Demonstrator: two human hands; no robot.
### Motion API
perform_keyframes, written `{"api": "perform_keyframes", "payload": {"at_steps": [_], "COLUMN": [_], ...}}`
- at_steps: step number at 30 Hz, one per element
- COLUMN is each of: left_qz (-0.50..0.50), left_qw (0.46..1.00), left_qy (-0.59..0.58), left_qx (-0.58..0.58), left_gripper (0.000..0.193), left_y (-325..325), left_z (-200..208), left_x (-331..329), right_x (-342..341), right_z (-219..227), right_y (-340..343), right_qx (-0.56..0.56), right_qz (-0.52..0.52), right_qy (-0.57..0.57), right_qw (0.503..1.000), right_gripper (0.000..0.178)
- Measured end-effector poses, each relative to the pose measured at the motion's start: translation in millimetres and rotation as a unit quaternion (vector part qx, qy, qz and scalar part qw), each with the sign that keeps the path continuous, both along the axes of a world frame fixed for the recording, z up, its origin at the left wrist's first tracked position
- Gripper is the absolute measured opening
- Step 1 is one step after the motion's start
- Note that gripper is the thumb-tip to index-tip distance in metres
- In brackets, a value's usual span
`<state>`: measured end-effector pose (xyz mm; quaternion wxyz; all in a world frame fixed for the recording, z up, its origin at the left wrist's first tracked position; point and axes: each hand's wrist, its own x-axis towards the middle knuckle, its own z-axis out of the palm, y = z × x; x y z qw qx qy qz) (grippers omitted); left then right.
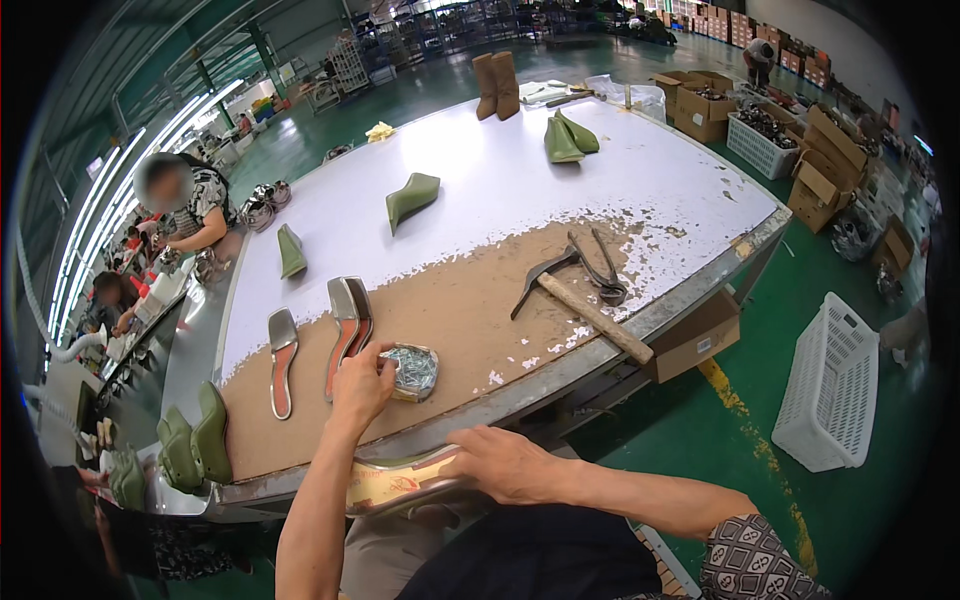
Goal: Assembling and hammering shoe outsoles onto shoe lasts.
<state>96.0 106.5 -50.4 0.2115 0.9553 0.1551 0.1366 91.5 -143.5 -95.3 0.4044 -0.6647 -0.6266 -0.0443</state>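
My left hand [362, 385] is at the left edge of a small tray of nails [411, 372], fingers closed in a pinch; anything between the fingertips is too small to make out. My right hand [505, 466] grips one end of a shoe last [400, 484] over my lap, its yellow, printed underside showing. Beyond my left hand lie insoles [347, 325] with silvery heel ends and orange-red middles, stacked together. A single similar insole [283, 365] rests to their left.
A hammer [600, 317] and pincers [603, 270] lie right on the worn tabletop [470, 290]. Green lasts [412, 200] are scattered about; several more [210, 435] stand at the left corner. Brown boots [496, 88] stand far back. A white basket [828, 385] sits on the floor. A co-worker [190, 205] is at left.
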Motion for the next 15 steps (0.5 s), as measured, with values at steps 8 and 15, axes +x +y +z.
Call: {"api": "perform_keyframes", "payload": {"at_steps": [8,15], "left_qz": [-0.023,-0.074], "left_qw": [0.983,0.977], "left_qy": [-0.082,-0.086], "left_qx": [-0.164,-0.182], "left_gripper": [0.01,0.004], "left_y": [7,-85], "left_z": [4,50], "left_x": [-7,-95], "right_x": [-1,9], "right_z": [-2,7], "right_y": [4,-9], "right_qx": [0.014,-0.027], "right_qz": [0.005,0.022], "right_qy": [0.002,0.023], "right_qw": [1.0,0.999], "right_gripper": [0.034,0.033]}}
